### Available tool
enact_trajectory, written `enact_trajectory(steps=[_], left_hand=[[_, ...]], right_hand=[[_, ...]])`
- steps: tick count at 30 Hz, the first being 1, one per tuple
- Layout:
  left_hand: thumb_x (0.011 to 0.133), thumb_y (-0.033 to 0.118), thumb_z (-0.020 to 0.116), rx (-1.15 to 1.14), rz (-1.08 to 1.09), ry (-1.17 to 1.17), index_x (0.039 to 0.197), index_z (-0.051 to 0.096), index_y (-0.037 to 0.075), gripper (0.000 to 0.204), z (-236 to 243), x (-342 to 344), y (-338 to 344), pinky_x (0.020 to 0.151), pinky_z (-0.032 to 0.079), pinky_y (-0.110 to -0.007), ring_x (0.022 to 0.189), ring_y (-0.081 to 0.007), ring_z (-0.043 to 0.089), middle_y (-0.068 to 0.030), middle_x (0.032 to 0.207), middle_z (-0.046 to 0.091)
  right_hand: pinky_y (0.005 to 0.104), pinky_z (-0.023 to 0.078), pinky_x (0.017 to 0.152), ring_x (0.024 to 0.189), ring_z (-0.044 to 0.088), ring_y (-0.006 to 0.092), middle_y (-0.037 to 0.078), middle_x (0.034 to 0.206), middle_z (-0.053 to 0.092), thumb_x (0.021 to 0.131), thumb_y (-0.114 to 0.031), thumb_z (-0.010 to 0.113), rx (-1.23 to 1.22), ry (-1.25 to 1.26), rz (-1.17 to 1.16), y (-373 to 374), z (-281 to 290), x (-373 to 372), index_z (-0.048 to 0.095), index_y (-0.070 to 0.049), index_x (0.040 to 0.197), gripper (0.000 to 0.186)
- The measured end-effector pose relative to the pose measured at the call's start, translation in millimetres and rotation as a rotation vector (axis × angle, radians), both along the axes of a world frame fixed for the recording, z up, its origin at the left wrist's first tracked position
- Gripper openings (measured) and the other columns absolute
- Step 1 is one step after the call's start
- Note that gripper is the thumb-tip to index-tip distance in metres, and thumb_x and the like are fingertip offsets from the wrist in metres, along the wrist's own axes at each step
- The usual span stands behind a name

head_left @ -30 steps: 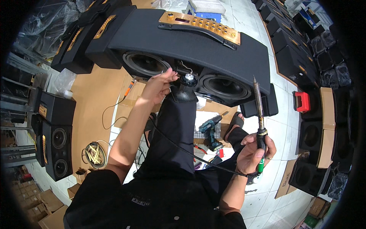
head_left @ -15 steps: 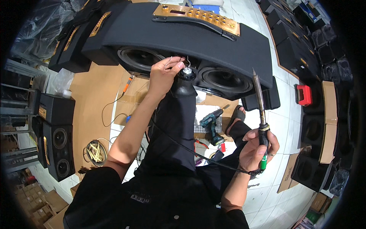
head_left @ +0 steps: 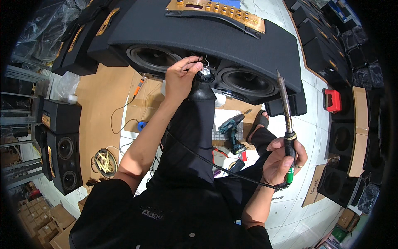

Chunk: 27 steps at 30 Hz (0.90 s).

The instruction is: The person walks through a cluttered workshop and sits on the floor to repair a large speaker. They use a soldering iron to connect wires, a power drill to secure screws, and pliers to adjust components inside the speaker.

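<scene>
My left hand [head_left: 180, 76] pinches what looks like a thin wire beside the silver-topped driver [head_left: 205, 72] of a black horn [head_left: 201, 92]. The horn sits over my dark-trousered leg, just in front of a black speaker cabinet [head_left: 207, 39] with two woofers and a gold control panel [head_left: 195, 6]. Light wire rises from the driver into the opening between the woofers. My right hand [head_left: 282, 164] grips a soldering iron [head_left: 284, 99] upright, its tip pointing forward, its black cord crossing my leg.
Below the cabinet lie a cordless drill [head_left: 230, 135], an orange-handled tool [head_left: 139, 87] and a coil of cable [head_left: 104, 164]. Cardboard [head_left: 97, 120] covers the left floor. Stacked speakers [head_left: 62, 155] stand on both sides. A red case [head_left: 331, 99] sits at right.
My left hand has moved up and inward to the driver and its wire, fingers closing there. My right hand, still holding the iron, has shifted slightly rightward and up in view.
</scene>
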<state>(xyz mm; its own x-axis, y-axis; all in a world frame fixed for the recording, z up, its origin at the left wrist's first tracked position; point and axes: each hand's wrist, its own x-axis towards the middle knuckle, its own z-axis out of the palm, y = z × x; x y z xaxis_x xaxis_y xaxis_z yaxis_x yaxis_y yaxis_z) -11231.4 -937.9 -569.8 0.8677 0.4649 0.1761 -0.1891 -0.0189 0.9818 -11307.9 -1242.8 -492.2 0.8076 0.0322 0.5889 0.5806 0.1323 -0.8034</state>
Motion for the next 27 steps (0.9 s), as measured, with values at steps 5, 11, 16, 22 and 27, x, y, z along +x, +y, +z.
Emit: enact_trajectory(steps=[5,11,16,22,27], left_hand=[[0.093,0.009,0.069,0.016,-0.018,0.008,0.115,0.068,-0.008,0.027,-2.6,0.8,1.5,0.077,0.053,-0.022,0.087,-0.0113,0.069,-0.0125,0.096,0.075],[0.093,0.011,0.07,0.041,-0.031,0.023,0.114,0.068,-0.007,0.028,0.6,-0.9,2.5,0.076,0.053,-0.022,0.085,-0.01,0.069,-0.0118,0.093,0.075],[0.093,0.014,0.07,0.1,-0.04,0.089,0.115,0.068,-0.006,0.029,7.4,-4.0,3.8,0.073,0.053,-0.022,0.079,-0.0088,0.069,-0.0114,0.086,0.076],[0.095,0.014,0.069,0.16,-0.024,0.11,0.111,0.063,-0.003,0.024,15.0,-7.1,1.4,0.067,0.051,-0.022,0.074,-0.0076,0.067,-0.0105,0.08,0.075],[0.094,0.009,0.068,0.076,-0.086,0.064,0.107,0.058,-0.001,0.019,10.1,-7.0,2.8,0.073,0.05,-0.022,0.078,-0.0079,0.066,-0.0085,0.08,0.073]], right_hand=[[0.0321,0.05,0.062,0.077,0.061,0.0221,0.016,0.089,0.063,0.098,-0.038,0.063,0.01,0.007,0.003,-0.7,-0.7,0.7,0.049,-0.009,0.135,0.049],[0.0316,0.05,0.062,0.077,0.061,0.022,0.016,0.089,0.063,0.097,-0.038,0.063,0.015,0.01,0.0,0.9,-0.1,0.5,0.05,-0.009,0.134,0.049],[0.0316,0.05,0.063,0.077,0.061,0.022,0.016,0.089,0.063,0.098,-0.037,0.063,0.011,0.005,0.011,0.2,0.1,1.3,0.05,-0.008,0.134,0.048],[0.0318,0.05,0.063,0.077,0.061,0.022,0.016,0.09,0.063,0.098,-0.037,0.062,-0.002,0.002,0.003,-1.3,-1.7,1.1,0.049,-0.008,0.134,0.048],[0.0319,0.051,0.063,0.077,0.061,0.022,0.016,0.09,0.063,0.098,-0.038,0.063,-0.006,0.008,-0.007,-0.1,-0.3,0.7,0.049,-0.008,0.134,0.049]])
